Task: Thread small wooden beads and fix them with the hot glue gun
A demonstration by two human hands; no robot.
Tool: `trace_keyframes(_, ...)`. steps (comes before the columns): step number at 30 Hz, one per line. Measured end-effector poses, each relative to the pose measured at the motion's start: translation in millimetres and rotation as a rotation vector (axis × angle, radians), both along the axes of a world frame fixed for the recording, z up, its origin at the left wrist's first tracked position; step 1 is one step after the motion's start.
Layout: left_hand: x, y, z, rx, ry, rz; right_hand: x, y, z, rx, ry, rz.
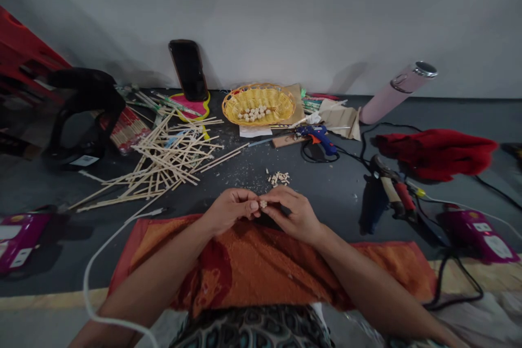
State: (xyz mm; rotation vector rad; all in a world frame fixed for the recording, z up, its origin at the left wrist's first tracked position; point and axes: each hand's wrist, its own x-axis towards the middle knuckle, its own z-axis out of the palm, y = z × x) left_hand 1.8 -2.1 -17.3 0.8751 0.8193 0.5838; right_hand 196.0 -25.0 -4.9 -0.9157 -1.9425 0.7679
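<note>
Between the fingertips of both hands is a small cluster of short wooden stick pieces (263, 204), seen end-on. My left hand (233, 209) pinches it from the left, and my right hand (294, 212) grips its right side with thumb and index finger. Just beyond the fingers lies a little pile of cut stick pieces (279, 178) on the dark table. A yellow woven basket (230, 111) farther back holds several similar clusters. Beneath my wrists an orange towel (261, 266) covers the table's front edge.
Long wooden sticks (171, 155) are heaped at the left, beside a propped phone (189, 70). A blue glue gun (322, 138) lies right of centre. Farther right are pliers (393, 187), a red cloth (440, 152) and a pink flask (393, 95). A white cable (95, 255) crosses my left forearm's side.
</note>
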Motion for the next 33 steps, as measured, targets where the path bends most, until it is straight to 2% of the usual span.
trace_keyframes(12, 3.4, -1.5, 3.9, 0.173, 0.145, -0.002, -1.0, -0.3, -6.6, 0.049, -0.151, -0.06)
trace_keyframes(20, 1.9, -0.6, 5.5, 0.24, 0.17, -0.026, -3.2, -1.9, -10.4, 0.026, -0.141, -0.058)
trace_keyframes(28, 1.9, -0.8, 4.9, 0.207, 0.121, -0.005, -0.3, -0.5, 1.9, -0.091, -0.018, -0.006)
trace_keyframes(33, 0.9, -1.8, 3.9, 0.182, 0.087, 0.019, 0.4, 0.7, 2.5, -0.05, -0.003, -0.012)
